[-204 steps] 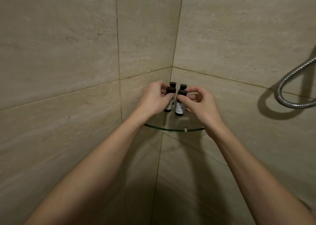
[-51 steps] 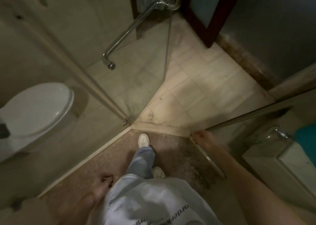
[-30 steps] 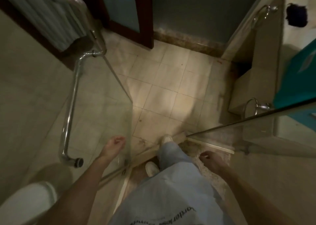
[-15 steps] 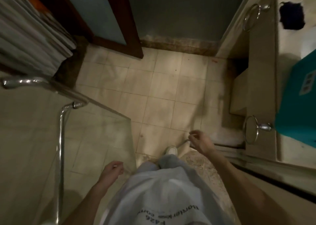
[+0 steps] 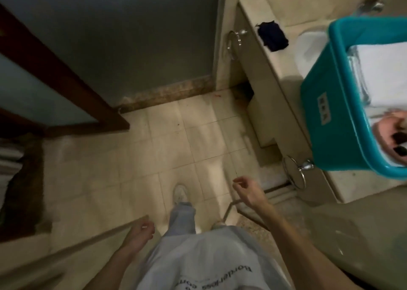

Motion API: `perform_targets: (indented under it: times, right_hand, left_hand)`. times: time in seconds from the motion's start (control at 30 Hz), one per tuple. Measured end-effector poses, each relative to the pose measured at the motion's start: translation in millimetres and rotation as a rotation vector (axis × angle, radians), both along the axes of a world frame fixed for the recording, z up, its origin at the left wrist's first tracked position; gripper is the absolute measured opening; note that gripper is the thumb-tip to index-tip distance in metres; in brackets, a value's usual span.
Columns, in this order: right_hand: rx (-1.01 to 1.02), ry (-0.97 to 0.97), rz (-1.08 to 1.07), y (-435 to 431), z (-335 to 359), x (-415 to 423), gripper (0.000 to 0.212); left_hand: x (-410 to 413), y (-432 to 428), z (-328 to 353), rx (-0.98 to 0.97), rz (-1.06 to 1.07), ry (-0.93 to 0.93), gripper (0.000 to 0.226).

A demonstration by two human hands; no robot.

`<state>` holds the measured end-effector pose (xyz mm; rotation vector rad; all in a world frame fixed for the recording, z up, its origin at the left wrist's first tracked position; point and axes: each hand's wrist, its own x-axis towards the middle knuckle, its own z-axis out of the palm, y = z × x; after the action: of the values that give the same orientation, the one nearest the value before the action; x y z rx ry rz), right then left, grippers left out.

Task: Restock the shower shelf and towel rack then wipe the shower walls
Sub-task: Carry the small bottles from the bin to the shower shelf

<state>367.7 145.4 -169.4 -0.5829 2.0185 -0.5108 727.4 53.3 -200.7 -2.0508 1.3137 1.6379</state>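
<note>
- The right hand (image 5: 246, 192) hangs forward at hip height with its fingers loosely curled. Thumb and forefinger are close together, and nothing shows between them, so it looks empty.
- The left hand (image 5: 141, 234) is low at the person's side, also loosely curled and holding nothing.
- Between the hands, a white shoe (image 5: 180, 192) is planted forward on the pale floor tiles (image 5: 136, 157). The body faces the vanity counter (image 5: 275, 73) on the right.
- A teal basket (image 5: 330, 113) stands on that counter, well apart from both hands. Folded white towels (image 5: 383, 73) lie inside it.
- Something pink with small dark pieces sits at the basket's near end, too blurred to name.
- A chrome towel ring (image 5: 295, 173) hangs empty on the counter's front, just below the basket. A second ring (image 5: 234, 40) is mounted further along.
- A dark cloth (image 5: 273, 36) lies on the counter top beyond the basket.
- The shower shelf is not in view, so its stock cannot be checked from here.
- Judged from this, the step in hand is the towel restock: getting to the supplies, with nothing picked up yet.
- The next move calls for a reach up and right into the basket for a towel. It would then be threaded through a ring.
- The dark cloth looks like a candidate for the wall wipe later.
</note>
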Motion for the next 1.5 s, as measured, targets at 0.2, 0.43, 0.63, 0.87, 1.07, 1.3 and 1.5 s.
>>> perform_targets:
  times: [0.2, 0.43, 0.63, 0.87, 1.07, 1.3, 1.5]
  right_hand:
    - [0.169, 0.009, -0.189, 7.5, -26.5, -0.7, 0.033]
    - [0.024, 0.079, -0.443, -13.9, 11.4, -15.0, 0.032]
    - [-0.437, 0.516, -0.571, -55.0, 137.4, -79.2, 0.019]
    - [-0.785, 0.903, -0.731, -40.9, 251.8, -173.6, 0.018]
    - [-0.357, 0.938, -0.926, 21.6, 234.5, -249.4, 0.026]
    - [0.055, 0.898, -0.954, 79.0, 221.4, -252.7, 0.024]
    - [0.237, 0.946, -0.954, 87.2, 203.2, -254.6, 0.027]
  left_hand:
    - [-86.2, -150.4, 11.8, -0.115, -0.239, 0.088, 0.017]
    - [-237.2, -249.2, 62.8, -0.226, -0.575, 0.298, 0.016]
    - [-400.1, -243.8, 149.6, -0.421, -0.864, 0.683, 0.017]
    - [-551.8, -182.3, 263.0, -0.618, -1.017, 1.117, 0.02]
    - [-653.9, -128.4, 276.9, -0.716, -1.434, 1.14, 0.023]
    - [-726.5, -48.8, 230.5, -0.63, -1.916, 1.103, 0.031]
    - [-773.1, -3.2, 203.4, -0.623, -2.197, 1.105, 0.035]
